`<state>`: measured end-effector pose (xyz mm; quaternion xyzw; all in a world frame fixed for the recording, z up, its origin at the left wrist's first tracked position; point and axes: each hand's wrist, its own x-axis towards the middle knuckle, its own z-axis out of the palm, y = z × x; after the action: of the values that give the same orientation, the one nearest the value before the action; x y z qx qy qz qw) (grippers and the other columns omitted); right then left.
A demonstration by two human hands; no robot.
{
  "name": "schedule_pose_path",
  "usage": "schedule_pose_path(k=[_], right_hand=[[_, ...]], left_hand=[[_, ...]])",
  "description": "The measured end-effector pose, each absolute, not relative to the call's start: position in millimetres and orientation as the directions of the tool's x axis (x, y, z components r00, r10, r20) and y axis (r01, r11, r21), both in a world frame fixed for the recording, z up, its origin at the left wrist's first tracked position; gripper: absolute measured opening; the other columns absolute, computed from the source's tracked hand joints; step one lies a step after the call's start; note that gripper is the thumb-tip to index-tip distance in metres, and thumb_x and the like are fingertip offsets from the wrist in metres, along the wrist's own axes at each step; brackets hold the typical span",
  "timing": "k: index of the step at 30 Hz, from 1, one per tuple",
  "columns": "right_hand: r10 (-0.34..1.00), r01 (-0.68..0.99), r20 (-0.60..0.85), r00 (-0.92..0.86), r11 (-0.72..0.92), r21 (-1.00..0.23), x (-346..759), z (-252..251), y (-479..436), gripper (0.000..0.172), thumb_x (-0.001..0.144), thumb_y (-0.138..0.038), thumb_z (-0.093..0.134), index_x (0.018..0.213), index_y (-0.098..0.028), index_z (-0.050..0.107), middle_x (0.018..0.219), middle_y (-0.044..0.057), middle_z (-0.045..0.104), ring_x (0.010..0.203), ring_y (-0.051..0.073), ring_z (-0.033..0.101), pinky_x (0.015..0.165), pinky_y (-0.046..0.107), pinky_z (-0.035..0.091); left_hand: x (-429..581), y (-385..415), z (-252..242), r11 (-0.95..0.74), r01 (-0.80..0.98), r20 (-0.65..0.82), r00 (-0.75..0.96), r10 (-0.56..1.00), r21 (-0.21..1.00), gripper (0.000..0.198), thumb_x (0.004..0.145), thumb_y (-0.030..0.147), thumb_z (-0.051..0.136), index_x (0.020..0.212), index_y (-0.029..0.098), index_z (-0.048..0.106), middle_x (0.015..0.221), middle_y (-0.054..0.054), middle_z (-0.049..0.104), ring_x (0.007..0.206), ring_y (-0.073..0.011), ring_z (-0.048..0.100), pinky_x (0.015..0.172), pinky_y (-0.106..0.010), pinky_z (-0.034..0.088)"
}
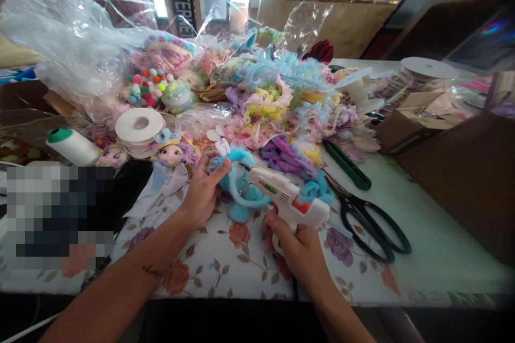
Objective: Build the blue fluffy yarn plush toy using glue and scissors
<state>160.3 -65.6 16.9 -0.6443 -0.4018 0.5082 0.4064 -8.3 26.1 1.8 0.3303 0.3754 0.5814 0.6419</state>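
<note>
My right hand (pixel 300 249) grips the handle of a white glue gun (pixel 287 195) with an orange trigger, its nozzle pointing left. The nozzle meets a fluffy blue fabric piece (pixel 241 185) that my left hand (pixel 203 187) pinches at its upper left end. A small white tag (pixel 222 146) sticks up above my left fingers. Both hands hover over the floral tablecloth (pixel 225 262) near the table's front edge.
Black scissors (pixel 372 222) and a green-handled tool (pixel 348 166) lie to the right. A heap of pastel ruffled trims (pixel 277 104), a doll head (pixel 171 154), white ribbon spools (pixel 140 126), a thread cone (pixel 72 146) and clear plastic bags (pixel 64 43) crowd the back and left. Cardboard boxes (pixel 418 112) stand right.
</note>
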Motion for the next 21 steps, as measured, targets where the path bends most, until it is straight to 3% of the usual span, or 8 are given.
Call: schedule_pose_path(k=[14,21], right_hand=[[0.954,0.126,-0.284,0.097,-0.295,-0.947,163.4,11.6,-66.4,0.030,0.087,-0.047,0.063,0.071,-0.022,0.060,0.051,-0.002,0.059,0.033,0.009,0.040,0.032,0.022,0.027],[0.949,0.150,-0.306,0.081,-0.315,-0.937,164.4,12.0,-65.5,0.030,0.088,-0.048,0.061,0.073,-0.022,0.060,0.052,-0.002,0.059,0.035,0.010,0.042,0.032,0.022,0.028]], left_hand=[[-6.6,25.3,5.1,0.107,-0.522,-0.093,0.054,0.994,0.846,0.039,0.078,0.037,0.086,0.100,0.024,0.056,0.081,0.005,0.064,0.064,-0.0096,0.059,0.056,-0.020,0.053],[-5.8,25.2,10.1,0.126,-0.510,-0.121,0.043,0.992,0.851,0.044,0.072,0.039,0.089,0.101,0.024,0.060,0.082,0.005,0.066,0.062,-0.0102,0.060,0.054,-0.021,0.051]])
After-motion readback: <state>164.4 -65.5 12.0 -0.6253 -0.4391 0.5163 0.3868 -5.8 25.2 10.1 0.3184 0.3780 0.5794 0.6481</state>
